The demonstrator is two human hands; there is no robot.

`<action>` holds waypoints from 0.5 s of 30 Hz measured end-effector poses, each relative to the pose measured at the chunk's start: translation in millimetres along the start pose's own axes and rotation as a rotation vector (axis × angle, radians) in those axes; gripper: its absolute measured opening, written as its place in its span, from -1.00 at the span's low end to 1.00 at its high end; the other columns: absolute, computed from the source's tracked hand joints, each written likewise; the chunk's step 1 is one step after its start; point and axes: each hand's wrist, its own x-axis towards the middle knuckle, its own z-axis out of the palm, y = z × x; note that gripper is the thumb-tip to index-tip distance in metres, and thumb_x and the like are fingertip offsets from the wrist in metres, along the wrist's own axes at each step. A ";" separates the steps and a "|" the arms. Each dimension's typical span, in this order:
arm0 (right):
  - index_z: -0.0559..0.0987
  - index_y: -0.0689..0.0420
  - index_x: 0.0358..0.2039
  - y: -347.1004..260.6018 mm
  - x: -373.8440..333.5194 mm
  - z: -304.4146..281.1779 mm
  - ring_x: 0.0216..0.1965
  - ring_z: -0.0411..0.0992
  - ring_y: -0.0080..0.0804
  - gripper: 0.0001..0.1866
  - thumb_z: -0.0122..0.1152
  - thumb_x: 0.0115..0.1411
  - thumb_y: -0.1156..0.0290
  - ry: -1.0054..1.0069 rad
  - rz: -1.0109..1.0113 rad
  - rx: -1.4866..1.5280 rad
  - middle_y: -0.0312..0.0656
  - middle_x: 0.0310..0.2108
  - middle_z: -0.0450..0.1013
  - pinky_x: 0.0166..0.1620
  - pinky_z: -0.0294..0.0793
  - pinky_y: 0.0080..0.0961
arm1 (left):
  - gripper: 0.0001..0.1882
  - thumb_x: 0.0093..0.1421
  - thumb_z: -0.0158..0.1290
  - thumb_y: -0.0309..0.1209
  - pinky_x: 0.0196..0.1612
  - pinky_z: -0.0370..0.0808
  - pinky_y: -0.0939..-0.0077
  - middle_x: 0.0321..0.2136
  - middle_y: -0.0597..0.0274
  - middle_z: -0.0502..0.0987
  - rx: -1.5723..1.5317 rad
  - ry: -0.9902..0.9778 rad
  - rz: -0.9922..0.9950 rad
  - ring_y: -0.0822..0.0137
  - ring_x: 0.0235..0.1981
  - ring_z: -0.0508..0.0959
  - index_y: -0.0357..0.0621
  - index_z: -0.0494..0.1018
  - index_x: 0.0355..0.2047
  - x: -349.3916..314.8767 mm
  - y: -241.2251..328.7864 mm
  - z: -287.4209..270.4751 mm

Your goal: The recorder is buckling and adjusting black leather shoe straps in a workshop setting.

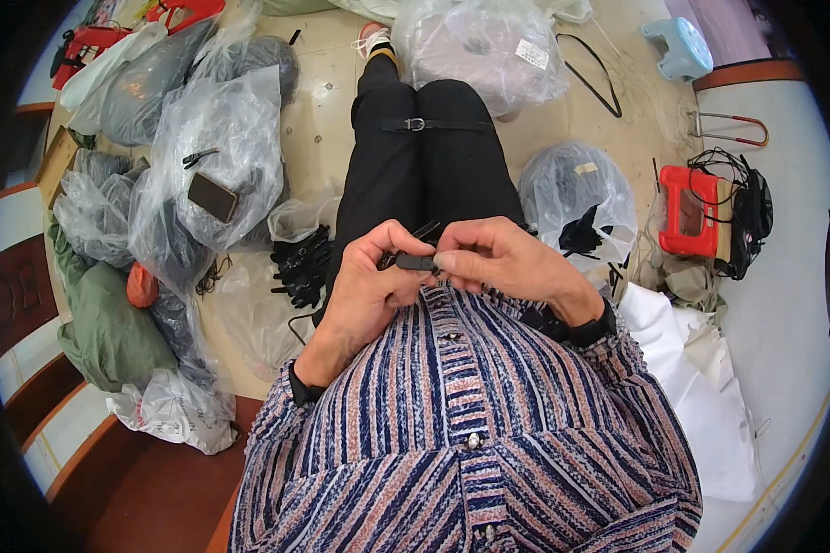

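Over my lap, both hands meet at a small black strap-like piece (415, 264). My left hand (364, 286) is closed, pinching the piece between thumb and fingers. From the other side, my right hand (498, 260) grips its right end with thumb and fingertips. Thin dark ends stick up behind the fingers; what they belong to is hidden. Across my thighs lies a narrow black strap with a silver buckle (415, 124). Beside my left leg is a bundle of black straps (302, 267), partly in clear plastic.
Plastic-wrapped bundles (217, 138) lie to the left, with a phone (213, 197) on top. A clear bag (576, 189) of dark pieces sits right of my legs. Farther right are a red stool (689, 212) and white cloth (682, 387). A blue stool (678, 48) stands far right.
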 end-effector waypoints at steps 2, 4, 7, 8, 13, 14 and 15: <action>0.44 0.20 -0.45 0.8 -0.9 7.1 -0.55 0.29 -0.61 -0.84 0.05 0.11 0.36 0.055 -0.001 -0.005 -0.30 -0.57 0.34 -0.54 0.22 -0.67 | -0.80 -0.05 0.02 -0.68 -0.69 0.07 0.80 -0.60 0.25 0.45 -0.006 0.009 0.030 0.69 -0.75 0.20 -0.21 0.36 -0.38 2.0 -0.8 0.7; 0.43 0.17 -0.46 2.2 0.3 19.0 -0.49 0.30 -0.44 -0.87 0.13 0.03 0.39 0.649 -0.513 -0.519 -0.24 -0.54 0.31 -0.45 0.24 -0.55 | -0.79 -0.04 0.01 -0.69 -0.69 0.07 0.81 -0.63 0.33 0.42 0.000 0.075 0.099 0.69 -0.74 0.20 -0.24 0.40 -0.34 3.3 1.1 5.8; 0.41 0.13 -0.53 -9.7 -3.6 16.9 -0.48 0.26 -0.32 -0.81 0.20 -0.06 0.33 0.598 -0.683 -1.035 -0.21 -0.54 0.27 -0.38 0.18 -0.44 | -0.75 -0.03 -0.01 -0.70 -0.68 0.05 0.83 -0.61 0.39 0.40 0.087 0.090 0.135 0.70 -0.73 0.19 -0.24 0.43 -0.29 1.3 3.5 9.0; 0.39 0.13 -0.58 -7.9 -1.1 18.6 -0.53 0.21 -0.32 -0.74 0.22 -0.09 0.24 0.526 -0.649 -1.037 -0.23 -0.59 0.24 -0.38 0.12 -0.42 | -0.77 0.01 -0.02 -0.67 -0.66 0.08 0.85 -0.59 0.43 0.39 0.148 0.130 0.117 0.71 -0.69 0.21 -0.25 0.44 -0.28 0.7 5.2 11.1; 0.38 0.15 -0.62 -1.6 10.5 24.7 -0.54 0.22 -0.31 -0.74 0.20 -0.10 0.24 0.524 -0.621 -1.112 -0.21 -0.65 0.24 -0.40 0.13 -0.42 | -0.84 0.05 -0.01 -0.62 -0.57 0.21 0.83 -0.58 0.43 0.41 0.355 0.188 0.339 0.71 -0.62 0.29 -0.28 0.44 -0.31 5.3 -2.8 11.4; 0.38 0.15 -0.63 0.5 11.9 24.9 -0.54 0.22 -0.31 -0.76 0.19 -0.10 0.28 0.538 -0.626 -1.137 -0.20 -0.65 0.25 -0.40 0.13 -0.42 | -0.85 0.06 -0.01 -0.60 -0.53 0.26 0.82 -0.58 0.43 0.41 0.444 0.221 0.392 0.71 -0.59 0.31 -0.29 0.44 -0.32 4.9 -2.4 12.6; 0.38 0.15 -0.64 1.6 13.1 25.4 -0.55 0.23 -0.31 -0.79 0.17 -0.10 0.31 0.552 -0.631 -1.163 -0.20 -0.65 0.25 -0.40 0.14 -0.42 | -0.85 0.06 -0.01 -0.60 -0.53 0.26 0.82 -0.58 0.43 0.41 0.438 0.227 0.392 0.71 -0.59 0.31 -0.29 0.44 -0.32 3.1 -0.8 14.4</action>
